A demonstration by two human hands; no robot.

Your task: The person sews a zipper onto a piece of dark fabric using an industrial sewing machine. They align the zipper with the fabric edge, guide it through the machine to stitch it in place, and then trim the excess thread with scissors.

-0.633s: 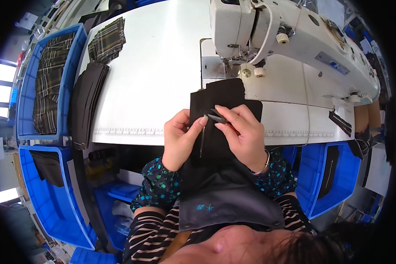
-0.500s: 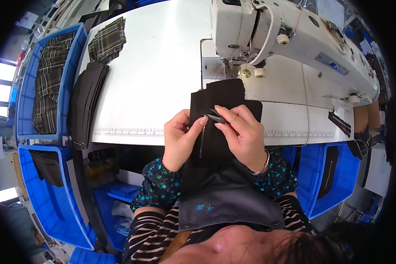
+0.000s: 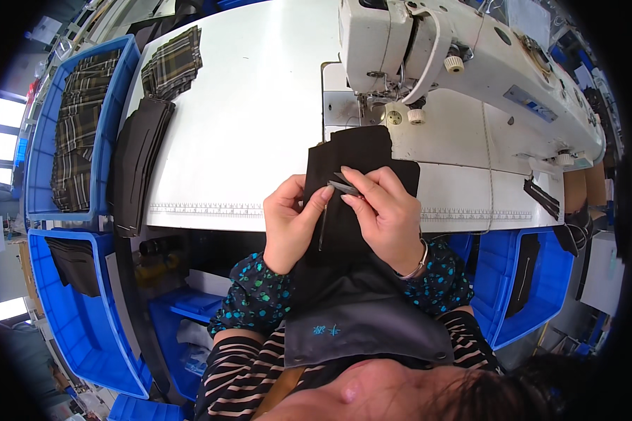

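A black fabric piece (image 3: 361,144) lies over the table's front edge, just before the sewing machine, and hangs toward my lap. My left hand (image 3: 288,228) pinches its left side, thumb on top and fingers partly hidden beneath. Small pointed thread snips (image 3: 344,188) are in my right hand (image 3: 392,219), gripped between thumb and fingers. Their tips are close to my left thumb, over the fabric. A thin, light slit-like line (image 3: 321,231) runs down the cloth below that thumb; its exact kind is unclear.
The white sewing machine (image 3: 463,77) stands at the far right on the white table (image 3: 239,105). Plaid pieces (image 3: 172,63) and stacked black pieces (image 3: 144,165) lie left. Blue bins (image 3: 105,337) flank the table; one blue bin (image 3: 544,281) at right holds black cloth.
Both hands stay nearly in place over the fabric. My left hand and the cloth's left edge have shifted slightly right, and the snips' blades look closer together.
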